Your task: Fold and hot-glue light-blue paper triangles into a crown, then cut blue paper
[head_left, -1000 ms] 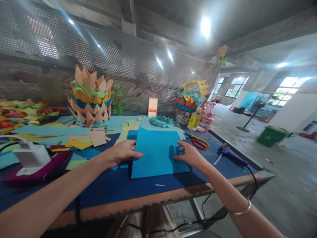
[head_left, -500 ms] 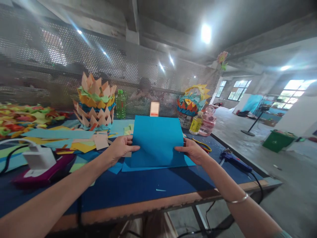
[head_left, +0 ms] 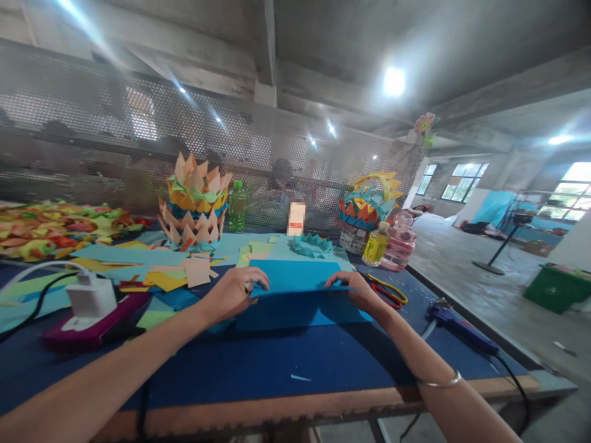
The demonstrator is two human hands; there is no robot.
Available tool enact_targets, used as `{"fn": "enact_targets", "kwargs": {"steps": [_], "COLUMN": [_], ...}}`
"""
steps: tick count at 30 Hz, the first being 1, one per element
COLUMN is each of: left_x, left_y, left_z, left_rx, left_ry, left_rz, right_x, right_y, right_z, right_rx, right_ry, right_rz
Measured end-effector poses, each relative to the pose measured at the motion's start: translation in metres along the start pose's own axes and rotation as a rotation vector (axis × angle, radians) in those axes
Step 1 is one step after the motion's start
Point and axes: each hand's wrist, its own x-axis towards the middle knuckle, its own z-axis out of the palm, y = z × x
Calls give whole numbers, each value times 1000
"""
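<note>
A sheet of blue paper (head_left: 295, 275) is held by its two sides above the table, tipped so that its near edge faces me. My left hand (head_left: 242, 289) grips the left side, fingers curled over the top. On the right side, my right hand (head_left: 348, 284) pinches the paper in the same way; a bangle circles that wrist. Beneath lies another blue sheet (head_left: 300, 317) on the dark blue tabletop, partly in shadow. Just behind the held paper rests a teal ring of pointed folded paper (head_left: 311, 245).
Left are a purple power strip (head_left: 99, 323) with a white charger, paper scraps and a tiered paper crown (head_left: 194, 206). To the right lie scissors (head_left: 386, 292) and a blue glue gun (head_left: 462, 326), near a yellow bottle (head_left: 376, 245) and pink bottle (head_left: 399, 243). A green bottle (head_left: 237, 208) stands behind.
The held blue sheet has tilted from nearly upright to almost flat, uncovering the teal paper ring behind it. Both hands have rolled over its top. The camera view has shifted slightly.
</note>
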Motion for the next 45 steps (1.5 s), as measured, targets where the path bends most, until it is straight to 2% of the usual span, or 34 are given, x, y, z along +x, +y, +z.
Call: {"fn": "enact_targets", "kwargs": {"steps": [2,5,12,14,16,19,21,23,28,34,45], "left_x": [-1,-1,-5,-6,-7,-4,-2,1,4,7,8], "left_y": [-3,0,21,22,18,8,1,-4,-6,-5,-2], "left_z": [4,5,-1,2,6,10,10,11,16,22,23], "left_rx": [16,69,145,99,60,52,52,57,150,334,443], "left_ry": [-114,-212,-290,-265,-186,-50,-22,-3,49,52,-5], "left_rz": [55,92,54,65,7,-256,-343,-339,-287,-291,-334], "right_x": [-4,-10,-15,-14,-14,-14,-12,-10,-2,-1,-5], "right_y": [6,5,-5,-2,2,6,6,7,15,18,11], "right_z": [0,-1,-10,-10,-9,-5,-2,2,10,12,10], "right_rx": [-41,-81,-149,-112,-66,-71,-154,-231,-229,-286,-378], "right_ry": [-111,-195,-276,-297,-291,-204,-113,-31,75,62,36], "right_rz": [-3,-37,-110,-132,-147,-47,85,161,129,143,134]}}
